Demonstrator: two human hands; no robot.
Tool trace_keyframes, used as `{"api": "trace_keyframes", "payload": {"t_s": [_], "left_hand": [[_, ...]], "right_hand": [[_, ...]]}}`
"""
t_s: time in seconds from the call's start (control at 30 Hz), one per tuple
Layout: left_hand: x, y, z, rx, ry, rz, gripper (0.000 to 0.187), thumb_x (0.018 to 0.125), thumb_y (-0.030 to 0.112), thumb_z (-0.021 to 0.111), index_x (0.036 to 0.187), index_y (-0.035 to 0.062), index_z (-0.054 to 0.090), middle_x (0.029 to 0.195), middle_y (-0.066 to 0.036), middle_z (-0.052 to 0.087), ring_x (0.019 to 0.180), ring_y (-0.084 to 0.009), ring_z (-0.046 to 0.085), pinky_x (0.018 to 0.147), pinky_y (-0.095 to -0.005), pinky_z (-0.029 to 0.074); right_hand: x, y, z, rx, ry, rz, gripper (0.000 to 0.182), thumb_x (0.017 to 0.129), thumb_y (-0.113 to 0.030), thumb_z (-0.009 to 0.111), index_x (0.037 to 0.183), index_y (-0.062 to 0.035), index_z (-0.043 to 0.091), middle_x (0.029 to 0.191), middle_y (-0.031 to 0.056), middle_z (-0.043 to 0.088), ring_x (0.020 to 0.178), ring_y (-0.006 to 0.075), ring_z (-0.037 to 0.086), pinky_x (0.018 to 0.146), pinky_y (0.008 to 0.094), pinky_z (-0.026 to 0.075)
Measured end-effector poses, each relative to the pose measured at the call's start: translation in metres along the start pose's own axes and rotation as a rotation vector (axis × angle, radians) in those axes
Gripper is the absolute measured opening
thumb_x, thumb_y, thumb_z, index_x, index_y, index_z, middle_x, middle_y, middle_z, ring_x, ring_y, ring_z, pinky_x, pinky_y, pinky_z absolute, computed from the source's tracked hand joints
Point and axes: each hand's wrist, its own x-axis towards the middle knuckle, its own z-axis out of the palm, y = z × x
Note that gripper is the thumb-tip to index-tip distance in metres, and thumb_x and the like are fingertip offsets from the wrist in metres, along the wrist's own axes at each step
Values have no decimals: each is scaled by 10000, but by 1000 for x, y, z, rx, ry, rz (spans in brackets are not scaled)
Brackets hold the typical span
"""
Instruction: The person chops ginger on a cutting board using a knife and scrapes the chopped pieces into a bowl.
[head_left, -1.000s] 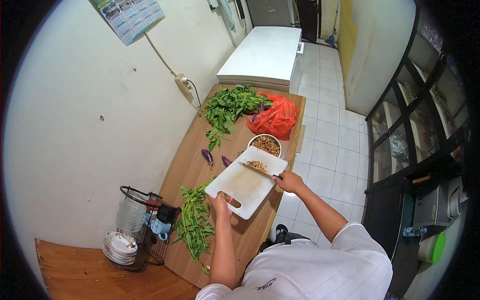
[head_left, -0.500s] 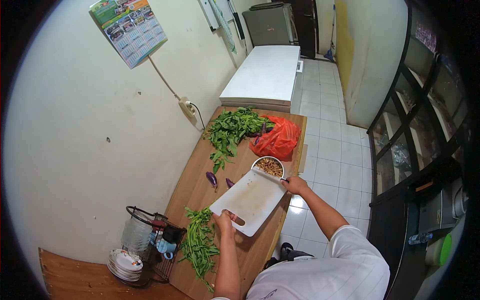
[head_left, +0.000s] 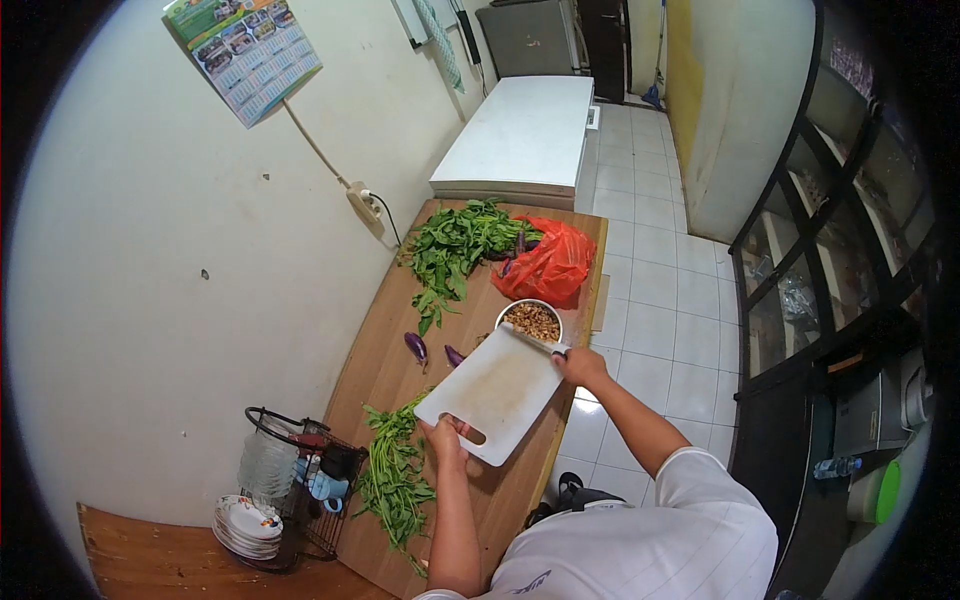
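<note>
My left hand grips the white cutting board at its near-left corner, by the handle slot. The board is held over the wooden table, its far edge at the rim of a round bowl. Brown chopped pieces fill much of that bowl. My right hand is closed around the dark handle of a knife, whose blade lies along the board's far edge beside the bowl. Two purple eggplants show left of the board, one whole eggplant and another eggplant partly hidden by it.
Leafy greens and a red plastic bag lie at the table's far end. More greens are near my left forearm. A dish rack with cups stands at the left, beside stacked plates. A white chest adjoins the table.
The knife has shifted left along the board's far edge, and its blade shows more clearly. The board's surface has fewer bits on it. My view has tilted slightly.
</note>
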Motion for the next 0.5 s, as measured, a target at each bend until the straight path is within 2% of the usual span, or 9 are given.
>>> {"api": "trace_keyframes", "payload": {"t_s": [0.07, 0.17, 0.23, 0.33, 0.4, 0.47, 0.5], "left_hand": [[-3, 6, 2, -3, 15, 15, 320, 886, 2, 520, 1184, 111, 477, 819, -26, 536, 602, -125, 507, 546, -301, 498], [0, 0, -7, -14, 19, 14, 301, 891, -2, 514, 1163, 121, 480, 809, -21, 529, 575, -122, 492, 535, -294, 496], [1, 3, -13, 48, -77, 17, 450, 915, -36, 451, 1321, 156, 440, 1006, -52, 593, 690, -123, 562, 588, -288, 518], [-6, 7, -11, 4, -101, 18, 450, 916, -35, 445, 1323, 158, 449, 1001, -44, 592, 687, -106, 551, 587, -281, 518], [-13, 8, -9, 28, -80, 11, 453, 913, -35, 445, 1323, 158, 449, 996, -42, 592, 686, -105, 550, 587, -279, 518], [-14, 13, -4, 43, -49, 20, 456, 910, -35, 445, 1322, 158, 449, 990, -40, 593, 685, -105, 549, 587, -277, 518], [-13, 10, -6, 15, -30, 30, 421, 871, -36, 468, 1254, 138, 465, 902, -34, 561, 640, -121, 531, 571, -291, 518]], "right_hand": [[4, 6, 3, 49, 32, -3, 606, 1014, -572, 483, 1110, -40, 755, 1005, 181, 766, 957, 396, 733, 870, 515, 567], [-25, -3, -7, 99, -22, -111, 578, 1017, -572, 470, 1111, -82, 761, 1058, 185, 758, 1013, 385, 722, 891, 514, 561], [-37, -7, -6, 44, -48, -137, 574, 1018, -572, 465, 1105, -88, 762, 1070, 187, 755, 1026, 385, 718, 897, 513, 560], [-22, 10, 12, 8, -22, -134, 560, 1004, -581, 484, 1102, -105, 762, 1033, 167, 762, 998, 394, 718, 862, 508, 567], [-11, 21, 13, 65, 54, 91, 553, 1007, -563, 496, 1107, -87, 759, 1057, 196, 756, 1018, 390, 721, 888, 513, 563], [-6, 25, 13, 119, 82, 99, 547, 1003, -558, 511, 1092, -80, 760, 1050, 201, 756, 1009, 392, 723, 877, 515, 566], [-11, 25, 13, 151, 64, 12, 550, 1004, -557, 511, 1088, -74, 759, 1048, 200, 756, 1008, 391, 722, 876, 517, 565]]}}
